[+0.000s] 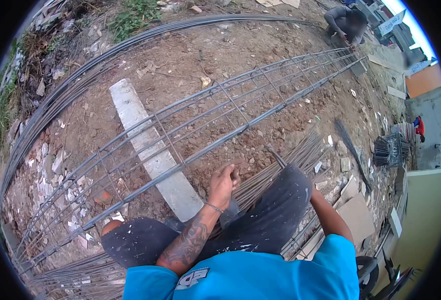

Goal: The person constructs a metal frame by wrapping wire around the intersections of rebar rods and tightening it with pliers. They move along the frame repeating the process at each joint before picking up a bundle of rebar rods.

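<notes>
My left hand (pixel 224 186) is in front of my body, just short of the near long bar of a steel rebar cage (pixel 240 129). Its fingers are curled together; whatever they pinch is too small to make out. A bent knee (pixel 294 187) hides my right hand, and only the forearm (pixel 331 216) shows. Past that knee sticks out the dark tip of a metal tool (pixel 276 157). The long cage, with crosswise ties, slants from lower left to upper right and passes over a pale concrete slab (pixel 148 145).
At the cage's far end crouches another person (pixel 338 25). Thin rods (pixel 260 182) lie under and beside my legs. Long bars (pixel 95 62) curve along the left. Cardboard (pixel 355 217) and a stack of bent steel (pixel 390 150) are at right. Rubble litters the dirt.
</notes>
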### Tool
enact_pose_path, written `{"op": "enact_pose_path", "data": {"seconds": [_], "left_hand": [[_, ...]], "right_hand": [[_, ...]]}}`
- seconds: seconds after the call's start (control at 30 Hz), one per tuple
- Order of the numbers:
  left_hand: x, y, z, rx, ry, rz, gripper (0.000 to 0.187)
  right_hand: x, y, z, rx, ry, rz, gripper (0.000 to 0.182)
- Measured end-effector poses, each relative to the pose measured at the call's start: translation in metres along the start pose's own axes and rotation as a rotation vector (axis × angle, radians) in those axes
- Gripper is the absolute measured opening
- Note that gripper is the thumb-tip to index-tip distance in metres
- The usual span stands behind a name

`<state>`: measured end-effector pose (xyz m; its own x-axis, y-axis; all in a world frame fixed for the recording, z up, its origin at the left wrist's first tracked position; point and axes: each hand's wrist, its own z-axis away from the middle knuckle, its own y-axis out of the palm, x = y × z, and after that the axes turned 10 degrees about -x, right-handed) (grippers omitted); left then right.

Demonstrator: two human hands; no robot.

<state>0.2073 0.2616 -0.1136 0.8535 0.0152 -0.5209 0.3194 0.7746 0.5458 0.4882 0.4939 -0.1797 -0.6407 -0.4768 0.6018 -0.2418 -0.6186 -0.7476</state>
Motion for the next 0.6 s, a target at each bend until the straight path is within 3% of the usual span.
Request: {"op": "enact_pose_path", "data": {"seconds": [0.17, 0.23, 0.3, 0.37, 0.43, 0.5, 0.57, 0.6], "left_hand": [[-0.036, 0.018, 0.011, 0.099, 0.057, -0.039, 0.03], [-0.049, 0.019, 0.017, 0.152, 0.191, -0.19, 0.032], [-0.063, 0.022, 0.027, 0.148, 0.25, -0.297, 0.034], [-0.079, 0.024, 0.04, 0.158, 0.437, -0.549, 0.036], [-0.089, 0.024, 0.052, 0.166, 0.437, -0.573, 0.036], [-0.094, 0.02, 0.062, 0.203, 0.458, -0.649, 0.036], [-0.085, 0.01, 0.061, 0.201, 0.476, -0.668, 0.036], [-0.079, 0.005, 0.055, 0.241, 0.508, -0.668, 0.035]], "right_hand": [[-0.058, 0.105, 0.06, -0.025, 0.368, 0.006, 0.045], [-0.06, 0.126, 0.069, -0.031, 0.439, 0.014, 0.045], [-0.057, 0.124, 0.064, -0.071, 0.452, 0.018, 0.046], [-0.047, 0.089, 0.042, -0.286, 0.445, 0.019, 0.047], [0.029, 0.007, -0.014, -0.752, 0.449, -0.084, 0.044], [0.162, -0.062, -0.033, -0.911, 0.142, -0.24, 0.042], [0.27, -0.061, -0.025, -0.599, -0.163, -0.384, 0.045], [0.29, -0.034, -0.029, -0.438, -0.265, -0.434, 0.043]]}}
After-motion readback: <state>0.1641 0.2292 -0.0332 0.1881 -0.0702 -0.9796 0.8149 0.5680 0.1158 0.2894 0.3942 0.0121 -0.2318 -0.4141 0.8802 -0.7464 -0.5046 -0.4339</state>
